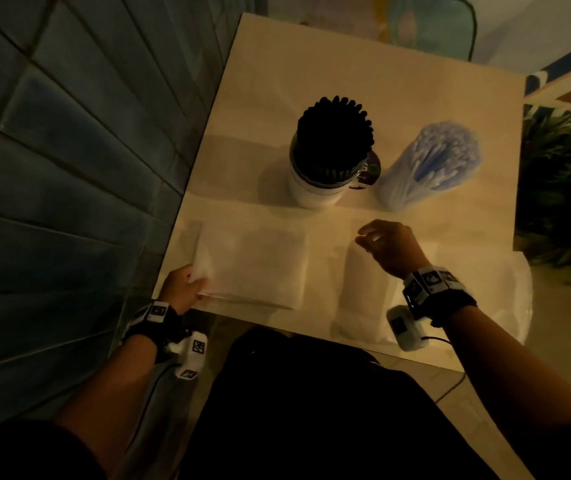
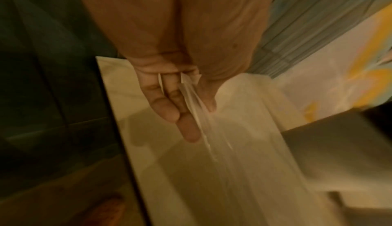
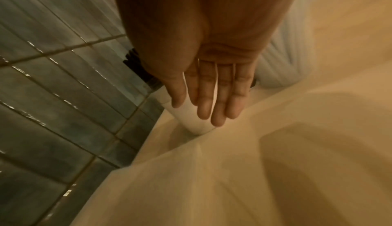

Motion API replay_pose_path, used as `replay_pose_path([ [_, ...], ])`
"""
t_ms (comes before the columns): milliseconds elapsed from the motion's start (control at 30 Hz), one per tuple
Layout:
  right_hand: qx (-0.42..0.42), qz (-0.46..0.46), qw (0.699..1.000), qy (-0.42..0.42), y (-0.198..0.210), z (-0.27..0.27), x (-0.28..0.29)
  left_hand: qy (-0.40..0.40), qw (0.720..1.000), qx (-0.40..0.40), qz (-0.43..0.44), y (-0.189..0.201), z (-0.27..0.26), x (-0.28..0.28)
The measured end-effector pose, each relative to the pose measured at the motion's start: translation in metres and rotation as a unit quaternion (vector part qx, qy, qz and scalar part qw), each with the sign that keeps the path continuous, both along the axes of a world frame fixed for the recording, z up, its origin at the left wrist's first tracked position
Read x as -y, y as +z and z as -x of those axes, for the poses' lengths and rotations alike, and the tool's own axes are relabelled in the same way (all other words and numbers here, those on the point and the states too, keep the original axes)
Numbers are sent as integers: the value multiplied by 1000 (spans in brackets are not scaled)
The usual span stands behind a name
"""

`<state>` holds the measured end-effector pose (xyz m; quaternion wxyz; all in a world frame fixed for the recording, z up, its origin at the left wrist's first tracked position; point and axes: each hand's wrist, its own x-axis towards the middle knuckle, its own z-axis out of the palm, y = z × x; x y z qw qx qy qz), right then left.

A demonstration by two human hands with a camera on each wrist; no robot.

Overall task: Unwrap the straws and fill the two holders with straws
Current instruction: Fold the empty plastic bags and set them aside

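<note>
Two holders stand at the middle of the pale worktop (image 1: 346, 64): one white round cup of black straws (image 1: 332, 147) and one clear cup of blue-white straws (image 1: 433, 164). Two clear plastic packs lie in the lower part of the picture: the left hand (image 1: 182, 289) pinches one flat pack (image 1: 253, 268); the right hand (image 1: 393, 249), grip spread, hovers above the other (image 1: 363, 289).

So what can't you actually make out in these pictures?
- White holder: inside hidden by black straws, head view.
- Clear plastic wrapper: contents washed out; blurred in left wrist view, where left hand pinches it.
- Right hand: table contact unclear, head view.
- Second holder under the blue-white straw bundle: not discernible.
</note>
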<state>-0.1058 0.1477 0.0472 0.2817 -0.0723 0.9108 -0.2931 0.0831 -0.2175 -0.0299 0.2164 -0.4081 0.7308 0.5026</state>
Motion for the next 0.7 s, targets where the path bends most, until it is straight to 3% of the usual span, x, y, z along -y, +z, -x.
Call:
replay_pose_path([
  [167,-81,-81,993,-41,-5,1,-70,-53,989,65,124,-34,-4,20],
  [267,-67,-205,975,60,-16,6,-105,-80,974,58,205,-36,-12,18],
  [333,-49,-277,953,111,-29,7,-117,-71,973,29,218,-28,-19,10],
  [467,6,-323,939,118,-60,2,-116,-87,965,-73,236,0,-18,-19],
  [700,-111,-320,924,180,-75,-7,-91,-154,955,-175,182,48,13,-80],
])
